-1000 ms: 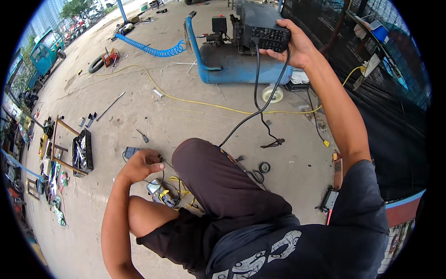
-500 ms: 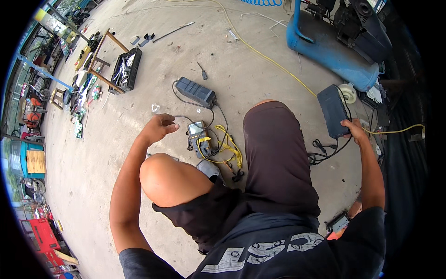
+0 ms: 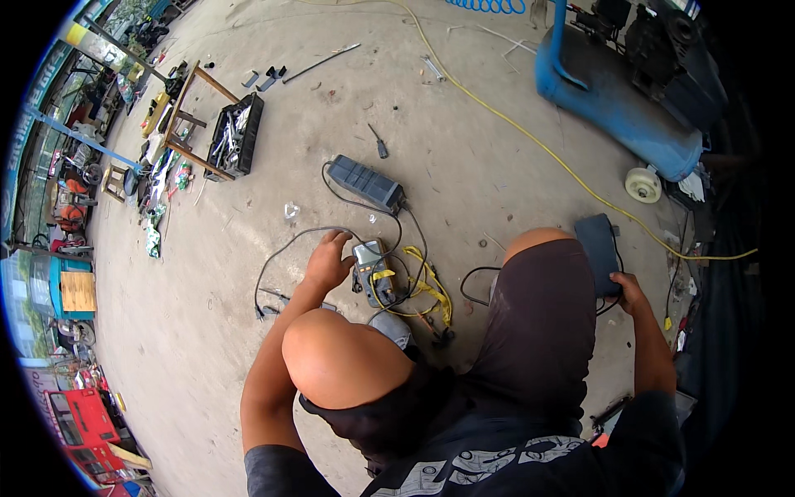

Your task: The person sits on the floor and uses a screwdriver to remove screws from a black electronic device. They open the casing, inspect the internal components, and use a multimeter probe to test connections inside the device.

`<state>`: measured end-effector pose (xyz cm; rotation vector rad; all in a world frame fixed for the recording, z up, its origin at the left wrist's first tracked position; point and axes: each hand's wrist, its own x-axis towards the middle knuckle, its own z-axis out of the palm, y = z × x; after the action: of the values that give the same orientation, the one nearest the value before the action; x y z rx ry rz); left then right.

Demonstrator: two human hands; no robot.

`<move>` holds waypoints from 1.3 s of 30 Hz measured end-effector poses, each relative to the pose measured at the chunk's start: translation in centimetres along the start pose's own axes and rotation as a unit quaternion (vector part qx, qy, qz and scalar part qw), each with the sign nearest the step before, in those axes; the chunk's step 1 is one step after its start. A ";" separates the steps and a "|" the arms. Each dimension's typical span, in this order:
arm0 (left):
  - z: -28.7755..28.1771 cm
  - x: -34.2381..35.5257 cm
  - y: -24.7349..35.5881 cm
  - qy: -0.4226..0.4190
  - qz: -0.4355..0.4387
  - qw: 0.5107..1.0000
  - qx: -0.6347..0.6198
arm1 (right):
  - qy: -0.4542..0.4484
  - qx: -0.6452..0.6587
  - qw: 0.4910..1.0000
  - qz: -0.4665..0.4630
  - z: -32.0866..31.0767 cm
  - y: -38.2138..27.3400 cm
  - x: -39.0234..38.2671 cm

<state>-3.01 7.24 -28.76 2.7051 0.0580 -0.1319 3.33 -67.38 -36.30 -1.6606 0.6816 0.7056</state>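
Observation:
My right hand (image 3: 632,293) grips the lower edge of a dark rectangular box (image 3: 595,244) beyond my right knee. A black cord comes off the box, and part of it is hidden behind my leg. My left hand (image 3: 329,261) is over the floor beyond my left knee, thumb apart from the fingers. Its fingertips are by a black cable (image 3: 286,240); I cannot tell if they touch it. Just right of that hand lies a handheld meter (image 3: 373,269) with a screen and yellow leads (image 3: 435,291). A longer dark grey box (image 3: 364,182) with cables rests farther off.
A screwdriver-like tool (image 3: 378,142) lies past the grey box. At the far right stands a blue air compressor (image 3: 621,108), a yellow hose (image 3: 530,137) running near it. A black crate of tools (image 3: 236,137) sits by a wooden frame (image 3: 178,108) at far left.
My right hand has lowered the dark box toward the floor beside my knee. My left hand has come down closer to the meter. The black cable now stretches out left of it.

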 end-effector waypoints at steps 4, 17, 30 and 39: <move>0.0 4.9 1.5 -0.022 0.039 0.997 0.065 | -0.012 0.072 0.997 0.015 0.4 1.0 -0.1; 4.9 16.4 2.5 -0.170 0.139 0.914 0.342 | 0.079 0.145 0.984 0.063 -0.7 6.2 0.6; 1.8 15.7 0.6 0.052 0.102 0.985 0.130 | 0.095 0.090 0.990 0.052 0.0 6.7 0.0; -6.1 12.1 4.1 0.216 0.064 0.967 -0.122 | 0.359 -0.345 0.866 -0.040 -1.8 8.1 4.0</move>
<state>9.77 6.30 -22.80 2.4338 0.0252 0.4751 0.02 -70.88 -44.08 -2.6582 0.9274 0.2384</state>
